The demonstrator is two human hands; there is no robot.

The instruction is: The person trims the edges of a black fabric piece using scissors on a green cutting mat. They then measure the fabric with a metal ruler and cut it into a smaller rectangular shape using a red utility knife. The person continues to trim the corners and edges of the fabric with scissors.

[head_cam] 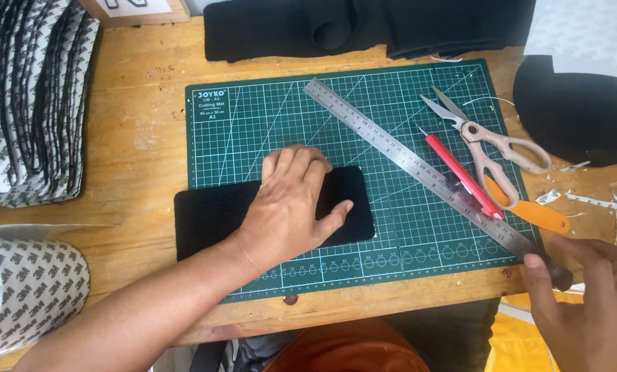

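Observation:
My left hand (291, 200) lies flat, fingers spread, on a black rectangular fabric piece (205, 217) that rests across the left edge of a green cutting mat (391, 227). My right hand (584, 296) is at the lower right corner, its fingers pinching the near end of a long steel ruler (405, 155) that runs diagonally across the mat. A red craft knife (460, 172) lies just right of the ruler. Beside it are scissors (488, 145) with beige handles and an orange-handled tool (529, 210).
A stack of black and patterned-backing pieces (33, 103) sits at far left, with a roll of patterned backing (29, 289) below it. Black fabric (363, 27) lies along the table's back edge, a rounded black piece (577, 114) at right. Clear scraps litter the wooden table (136, 124).

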